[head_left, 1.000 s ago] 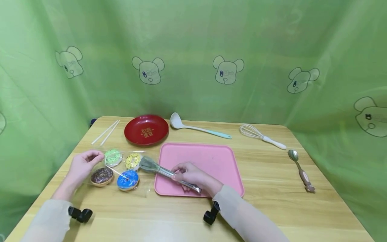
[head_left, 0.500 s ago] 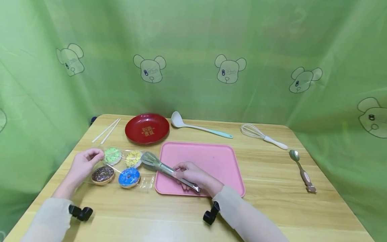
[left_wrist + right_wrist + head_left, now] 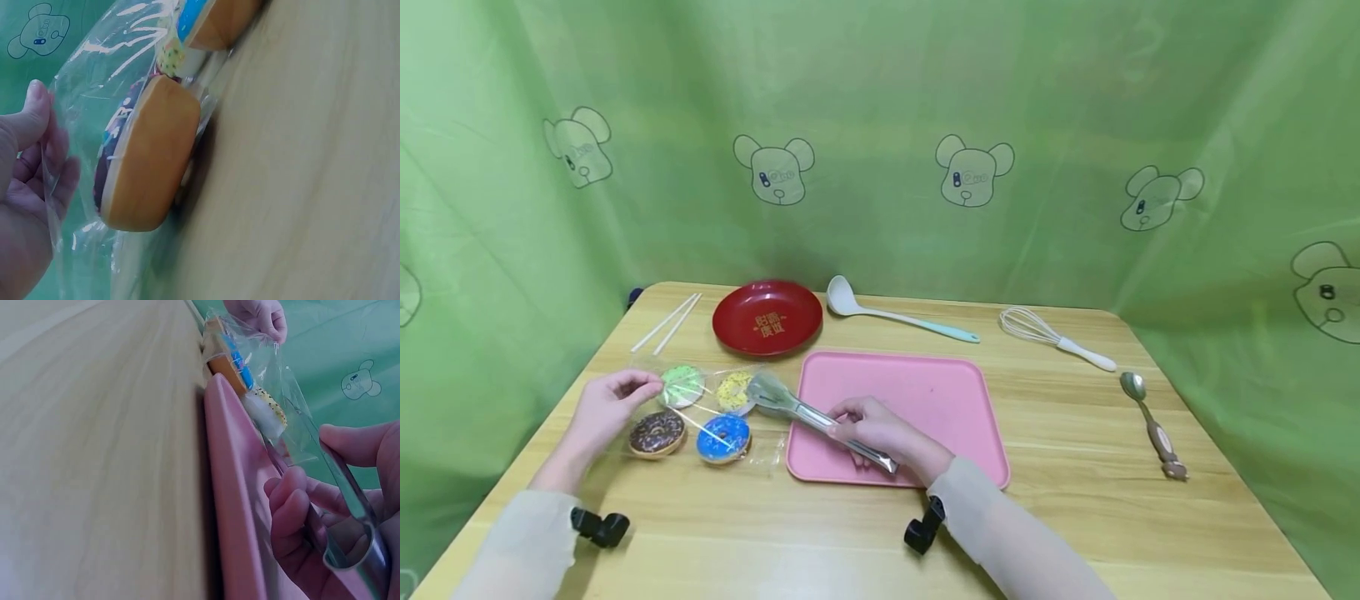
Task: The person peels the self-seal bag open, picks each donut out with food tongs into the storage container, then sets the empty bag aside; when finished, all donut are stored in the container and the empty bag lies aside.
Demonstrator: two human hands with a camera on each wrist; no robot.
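My left hand [image 3: 606,408] pinches the edge of a clear plastic bag [image 3: 87,87] between thumb and fingers, lifting it into a taut sheet. Inside lie a green-iced donut [image 3: 681,385], a yellow one with dark sprinkles [image 3: 732,388], a chocolate one [image 3: 657,434] and a blue one [image 3: 722,437]. My right hand [image 3: 878,435] grips metal tongs [image 3: 823,423] over the pink tray [image 3: 917,387]. Their greenish heads reach the bag beside the yellow donut. In the right wrist view the tongs' arms stand apart, the yellow donut beyond them; whether they touch it I cannot tell.
Behind the bag lie white chopsticks [image 3: 672,323] and a red plate [image 3: 801,325]. A ladle [image 3: 902,320] and a white whisk [image 3: 1060,340] line the table's back. At the right is a spoon with a brown handle [image 3: 1157,435]. A green curtain [image 3: 880,100] encloses the table.
The head view has shifted slightly. Both hands keep their holds, the left on the bag and the right on the tongs; only the glints on the plastic differ.
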